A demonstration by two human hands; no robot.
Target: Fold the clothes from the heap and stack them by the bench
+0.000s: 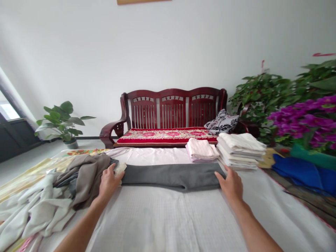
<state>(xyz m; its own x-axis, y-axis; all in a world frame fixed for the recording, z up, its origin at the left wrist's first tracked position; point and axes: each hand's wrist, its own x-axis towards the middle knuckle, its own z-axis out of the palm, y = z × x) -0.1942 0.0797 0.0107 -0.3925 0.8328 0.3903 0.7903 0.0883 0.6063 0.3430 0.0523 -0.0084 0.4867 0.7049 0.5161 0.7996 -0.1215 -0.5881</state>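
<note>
Dark grey trousers (pixel 168 176) lie folded into a long flat strip across the white cloth (pixel 157 217) in front of me. My left hand (pixel 109 182) grips their left end, where a cream-coloured piece (pixel 121 168) shows beside the fingers. At the opposite end, my right hand (pixel 231 183) holds the edge between thumb and fingers. The lower edge of the trousers bulges slightly near the middle. Just left of my left hand is a loose heap of brown and dark clothes (pixel 88 171), with crumpled pale grey clothes (pixel 44 210) nearer to me.
Behind the trousers' right end stand a folded striped stack (pixel 201 149) and a taller white folded stack (pixel 240 150). A red wooden bench (pixel 172 112) with a patterned cushion (pixel 222 121) is beyond. Blue cloth (pixel 301 171) and purple flowers (pixel 307 119) are at right, a potted plant (pixel 63 122) at left.
</note>
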